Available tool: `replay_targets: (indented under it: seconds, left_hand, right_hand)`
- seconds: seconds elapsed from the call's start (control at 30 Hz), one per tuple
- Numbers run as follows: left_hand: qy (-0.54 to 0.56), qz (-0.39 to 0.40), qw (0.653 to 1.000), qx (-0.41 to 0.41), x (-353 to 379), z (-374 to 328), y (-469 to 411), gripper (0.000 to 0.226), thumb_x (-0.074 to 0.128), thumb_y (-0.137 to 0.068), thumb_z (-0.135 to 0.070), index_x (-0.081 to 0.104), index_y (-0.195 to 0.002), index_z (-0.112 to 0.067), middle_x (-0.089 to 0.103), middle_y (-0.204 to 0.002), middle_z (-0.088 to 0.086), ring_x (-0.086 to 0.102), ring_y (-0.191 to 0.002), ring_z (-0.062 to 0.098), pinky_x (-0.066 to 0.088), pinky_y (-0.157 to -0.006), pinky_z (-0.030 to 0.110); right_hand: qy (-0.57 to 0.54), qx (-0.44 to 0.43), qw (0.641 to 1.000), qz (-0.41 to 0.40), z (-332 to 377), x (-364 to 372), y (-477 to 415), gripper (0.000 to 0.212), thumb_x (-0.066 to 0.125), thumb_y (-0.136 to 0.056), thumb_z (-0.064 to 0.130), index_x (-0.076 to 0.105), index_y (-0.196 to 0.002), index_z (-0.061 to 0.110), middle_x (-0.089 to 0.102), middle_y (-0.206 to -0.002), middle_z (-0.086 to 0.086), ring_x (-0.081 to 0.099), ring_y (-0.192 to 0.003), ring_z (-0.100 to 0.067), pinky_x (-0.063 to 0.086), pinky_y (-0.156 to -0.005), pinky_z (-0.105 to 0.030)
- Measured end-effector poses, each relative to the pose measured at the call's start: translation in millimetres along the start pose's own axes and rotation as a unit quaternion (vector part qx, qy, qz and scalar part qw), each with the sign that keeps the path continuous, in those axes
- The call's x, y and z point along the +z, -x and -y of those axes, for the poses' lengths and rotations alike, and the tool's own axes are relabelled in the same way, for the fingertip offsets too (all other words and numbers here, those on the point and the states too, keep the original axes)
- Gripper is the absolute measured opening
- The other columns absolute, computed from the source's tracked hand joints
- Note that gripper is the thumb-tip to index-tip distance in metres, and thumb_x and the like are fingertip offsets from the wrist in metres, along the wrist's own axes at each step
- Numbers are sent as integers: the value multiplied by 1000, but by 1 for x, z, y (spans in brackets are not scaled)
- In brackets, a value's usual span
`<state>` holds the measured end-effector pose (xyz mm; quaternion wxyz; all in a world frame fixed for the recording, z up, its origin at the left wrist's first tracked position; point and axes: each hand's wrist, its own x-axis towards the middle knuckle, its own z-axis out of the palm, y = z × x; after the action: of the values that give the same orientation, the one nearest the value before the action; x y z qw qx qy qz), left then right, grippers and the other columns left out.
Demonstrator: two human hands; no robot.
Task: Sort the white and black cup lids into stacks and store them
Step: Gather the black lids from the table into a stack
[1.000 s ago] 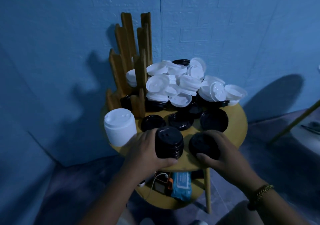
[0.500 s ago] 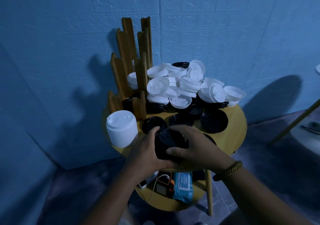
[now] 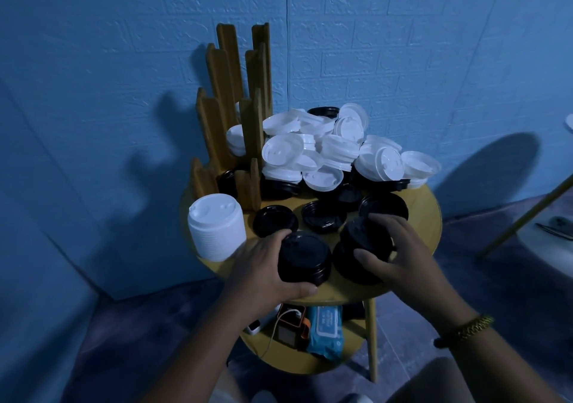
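On the round wooden table (image 3: pixel 428 216), my left hand (image 3: pixel 263 274) grips a stack of black lids (image 3: pixel 305 257) at the front edge. Just to its right, my right hand (image 3: pixel 393 260) holds a black lid (image 3: pixel 362 238) tilted, above another black lid (image 3: pixel 347 263) lying flat. Three single black lids (image 3: pixel 275 224) (image 3: pixel 324 216) (image 3: pixel 384 207) lie behind the hands. A loose heap of white lids (image 3: pixel 335 151) fills the back of the table over more black ones. A tall stack of white lids (image 3: pixel 217 227) stands at the front left.
A wooden slotted holder (image 3: pixel 229 117) rises at the back left, with some lids in its slots. The table's lower shelf carries a blue wipes pack (image 3: pixel 325 328) and small devices with a cable (image 3: pixel 288 325). Blue brick wall stands close behind.
My right hand went from a lid at the right onto the black stack, then came back right holding a black lid. My left hand kept its hold on the stack.
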<state>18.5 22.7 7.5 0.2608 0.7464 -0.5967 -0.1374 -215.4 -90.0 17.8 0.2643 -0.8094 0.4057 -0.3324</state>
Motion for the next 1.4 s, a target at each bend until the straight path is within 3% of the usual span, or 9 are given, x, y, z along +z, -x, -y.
replay_targets:
  seconds: [0.17,0.43,0.63,0.77,0.87,0.93,1.03,1.17,1.4]
  left_hand:
    - [-6,-5,1000,0,1,0,-1,106,76,-70,-71,23,-155,-38,37,-153,-9,29,-140,15,32,-112,37]
    - [-7,-33,999,-7,4,3,-3,110,75,-75,-68,15,-159,-32,30,-160,-6,25,-146,15,30,-116,35]
    - [-44,-106,993,-10,16,15,5,104,67,-74,-70,26,-157,-23,36,-154,-1,28,-143,21,35,-116,44]
    - [-77,-191,978,19,21,16,13,101,58,-71,-67,33,-154,-15,41,-149,6,37,-137,28,40,-109,49]
    - [-35,-234,963,132,22,-3,24,79,61,-79,-52,43,-147,-18,44,-143,-4,45,-127,15,41,-101,29]
    - [37,-174,970,167,21,-24,31,54,58,-87,-48,47,-137,-33,47,-128,-25,53,-106,-3,45,-80,10]
    - [217,-67,971,80,22,-59,32,20,54,-98,-46,51,-117,-50,59,-112,-26,63,-90,0,53,-64,17]
    - [441,28,889,-118,29,-85,13,31,52,-101,-49,53,-130,-39,65,-117,-8,71,-94,9,61,-79,29]
    - [650,14,739,-178,40,-83,-11,39,63,-99,-26,57,-136,-16,72,-123,10,71,-111,23,57,-92,39]
  right_hand:
    - [8,22,999,47,-17,-2,14,83,60,-73,69,43,-144,30,42,-136,20,47,-117,-1,44,-88,-15]
    - [-92,71,993,27,-17,-4,10,73,67,-73,65,46,-139,40,55,-128,13,59,-111,-5,58,-87,-31]
    - [28,28,996,86,-13,-1,13,77,72,-83,51,33,-148,37,35,-119,28,39,-119,-4,39,-97,-22]
    - [80,-9,990,116,-4,2,9,87,75,-79,54,29,-150,34,32,-127,25,35,-125,-4,37,-107,-29]
    - [30,4,992,119,-8,2,7,83,77,-78,50,32,-146,37,38,-130,22,40,-125,-5,43,-105,-30]
    - [-47,25,993,101,-9,0,9,80,80,-75,48,37,-142,40,45,-131,20,48,-121,-2,51,-98,-29]
    - [-165,31,985,41,-3,-4,12,76,83,-75,36,41,-139,38,51,-126,22,54,-113,7,54,-86,-18]
    - [-178,2,984,18,1,-7,15,78,82,-74,39,41,-140,40,50,-126,31,53,-118,5,52,-91,-19]
    - [-303,61,950,43,-10,-11,13,77,86,-72,38,45,-137,44,56,-131,17,56,-116,6,53,-88,-19]
